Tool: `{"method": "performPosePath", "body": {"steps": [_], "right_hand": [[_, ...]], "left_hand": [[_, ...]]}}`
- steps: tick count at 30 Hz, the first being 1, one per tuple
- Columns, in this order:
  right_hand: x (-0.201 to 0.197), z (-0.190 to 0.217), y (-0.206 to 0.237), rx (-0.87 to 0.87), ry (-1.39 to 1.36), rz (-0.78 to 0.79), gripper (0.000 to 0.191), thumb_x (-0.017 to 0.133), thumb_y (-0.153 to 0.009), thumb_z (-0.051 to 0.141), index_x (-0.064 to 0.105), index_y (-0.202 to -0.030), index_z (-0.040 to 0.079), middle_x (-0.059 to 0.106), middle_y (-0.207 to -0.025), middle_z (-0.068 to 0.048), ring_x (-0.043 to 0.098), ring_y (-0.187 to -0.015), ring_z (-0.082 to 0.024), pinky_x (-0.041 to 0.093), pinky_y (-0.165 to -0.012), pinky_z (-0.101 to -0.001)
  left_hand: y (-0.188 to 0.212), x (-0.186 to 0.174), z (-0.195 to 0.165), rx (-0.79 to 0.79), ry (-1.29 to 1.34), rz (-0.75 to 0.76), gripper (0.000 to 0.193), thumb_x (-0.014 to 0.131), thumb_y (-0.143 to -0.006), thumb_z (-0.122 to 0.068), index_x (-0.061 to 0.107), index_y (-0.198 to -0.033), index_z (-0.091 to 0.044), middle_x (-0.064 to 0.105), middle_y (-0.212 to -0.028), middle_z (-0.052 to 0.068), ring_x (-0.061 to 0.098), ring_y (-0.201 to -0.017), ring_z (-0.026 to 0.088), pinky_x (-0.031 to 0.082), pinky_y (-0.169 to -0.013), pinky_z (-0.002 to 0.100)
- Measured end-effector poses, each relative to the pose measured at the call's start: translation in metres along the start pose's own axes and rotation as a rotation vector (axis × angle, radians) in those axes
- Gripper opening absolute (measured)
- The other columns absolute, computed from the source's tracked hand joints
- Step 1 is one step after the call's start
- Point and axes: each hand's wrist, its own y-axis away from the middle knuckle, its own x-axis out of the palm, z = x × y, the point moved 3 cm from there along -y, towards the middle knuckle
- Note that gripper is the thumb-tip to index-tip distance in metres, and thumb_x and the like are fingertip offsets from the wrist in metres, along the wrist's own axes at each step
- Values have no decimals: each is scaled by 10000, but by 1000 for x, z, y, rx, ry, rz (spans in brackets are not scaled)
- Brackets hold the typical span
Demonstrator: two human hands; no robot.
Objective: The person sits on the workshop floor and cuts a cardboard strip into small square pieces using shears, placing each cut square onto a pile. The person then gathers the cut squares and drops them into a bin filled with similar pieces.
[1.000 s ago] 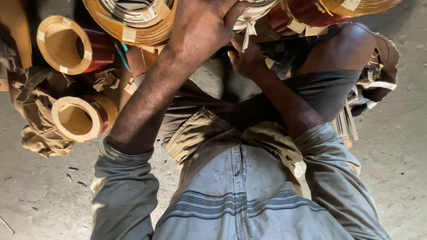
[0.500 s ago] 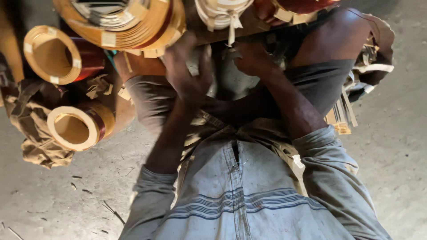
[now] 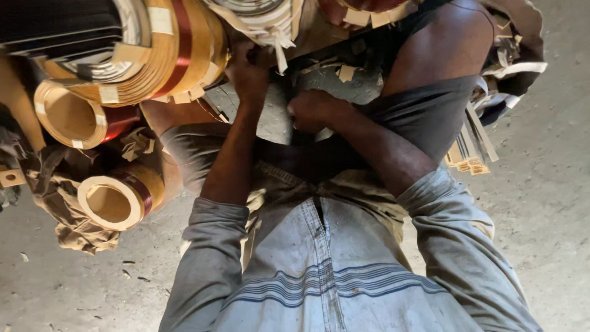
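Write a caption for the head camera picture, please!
Seated on a dusty floor, a person's left hand reaches up to a big wound coil while the right hand rests fisted nearby.

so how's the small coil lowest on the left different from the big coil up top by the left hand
The small coil is compact, with a plain tan core and one red-brown band; the big coil is far wider, its tan layers patched with pale tape. The small coil lies apart from both hands, while the left hand reaches up at the big coil's edge. The small coil rests by crumpled cloth. Both are round, hollow windings.
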Motion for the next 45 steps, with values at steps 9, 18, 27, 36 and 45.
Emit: {"method": "performPosePath", "body": {"steps": [9,18,27,36,45], "right_hand": [[5,6,-5,2,-35,-31,249,662,-772,174,732,-990,76,725,-1022,-203,694,-998,-408,552,-870,-522],[10,8,-4,-31,4,-40,247,680,-791,220,724,-986,73,730,-1014,-199,694,-982,-412,554,-858,-527],[-9,19,5,-76,85,-88,354,722,-801,303,683,-1050,54,710,-985,-215,686,-959,-428,554,-815,-540],[-113,99,118,-375,-127,-1333,324,794,-963,20,638,-1246,-13,672,-1219,-205,719,-1046,-352,605,-881,-408],[-164,118,96,-431,-92,-1614,235,767,-969,-43,681,-1184,2,737,-1106,-173,764,-1003,-334,617,-895,-393]], "left_hand": [[2,0,14,46,72,-5,226,899,-798,-64,727,-942,-31,755,-844,69,708,-754,155,587,-695,318],[1,-1,18,39,23,50,188,887,-803,-83,721,-862,-16,730,-788,79,675,-666,150,562,-630,310],[-3,-9,1,72,-17,57,218,883,-817,-144,713,-893,-32,719,-834,114,693,-722,240,568,-691,380],[-4,-8,-10,-42,36,12,301,901,-726,-154,683,-884,-18,696,-791,126,678,-684,264,562,-660,378],[-4,-10,-5,-1,-54,25,233,866,-766,-141,703,-916,-68,705,-889,121,696,-819,304,564,-744,409]]}}
